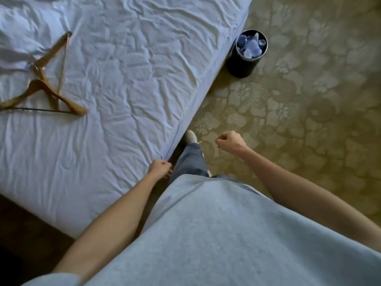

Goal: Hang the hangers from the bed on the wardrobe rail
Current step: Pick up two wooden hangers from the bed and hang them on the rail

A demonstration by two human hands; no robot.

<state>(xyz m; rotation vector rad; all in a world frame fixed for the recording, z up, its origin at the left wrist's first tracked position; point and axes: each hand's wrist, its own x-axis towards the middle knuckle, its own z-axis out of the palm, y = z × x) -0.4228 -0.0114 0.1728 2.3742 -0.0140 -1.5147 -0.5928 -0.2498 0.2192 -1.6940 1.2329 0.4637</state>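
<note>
we see two wooden hangers (44, 85) lying crossed on the bed (127, 83) near its far left edge, untouched. both hands are well apart from them: left hand (160, 168) at the near bed edge, fingers curled loosely and holding nothing; right hand (229, 142) over the carpet (309, 120), fingers curled into a fist, holding nothing. a black bin (246, 54) stands on the floor just beside the bed. we judge the step as approach, pickup not yet begun. next move calls for reaching across the bed to grip the hangers. wardrobe rail is not in view.
</note>
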